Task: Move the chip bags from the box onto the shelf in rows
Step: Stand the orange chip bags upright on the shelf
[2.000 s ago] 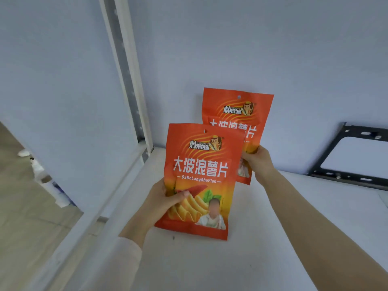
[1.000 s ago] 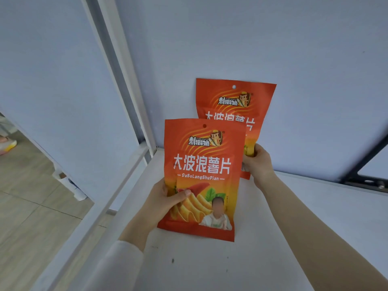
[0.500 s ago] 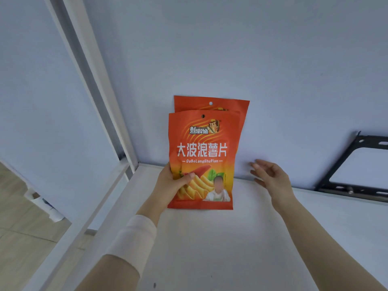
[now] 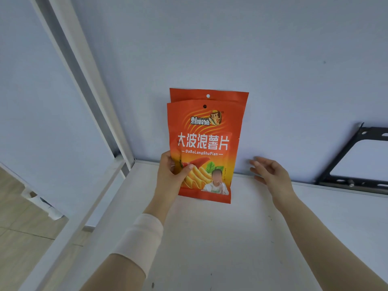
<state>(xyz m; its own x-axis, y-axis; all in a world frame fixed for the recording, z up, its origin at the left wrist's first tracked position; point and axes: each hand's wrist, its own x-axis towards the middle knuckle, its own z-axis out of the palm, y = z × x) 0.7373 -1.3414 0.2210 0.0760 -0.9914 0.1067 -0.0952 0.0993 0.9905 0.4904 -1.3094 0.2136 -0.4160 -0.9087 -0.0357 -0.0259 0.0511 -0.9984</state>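
— In the middle of the frame, what does the left hand [image 4: 170, 175] have?

— It grips the front chip bag [image 4: 206, 148] at its lower left edge, thumb across the printed face and fingers behind, holding the bag upright.

— And the right hand [image 4: 270, 173]?

— It holds nothing. Its fingers are spread and loose, just right of the bags and clear of them. Two seconds ago it gripped the back chip bag [image 4: 210, 95]; by half a second ago it had let go.

— Where is that back bag now?

— Directly behind the front one, against the pale wall [image 4: 252, 59], with only its top strip and hang hole showing. Earlier it stood off to the upper right, in plain view.

— Do the bags stand on the shelf [image 4: 210, 238]?

— The front bag's lower edge meets the white shelf near its back edge. Whether its weight rests there, I cannot tell.

— What lies further out?

— A white upright post [image 4: 84, 70] runs through the upper left of the frame, and a black bracket [image 4: 357, 156] sits at the right edge.
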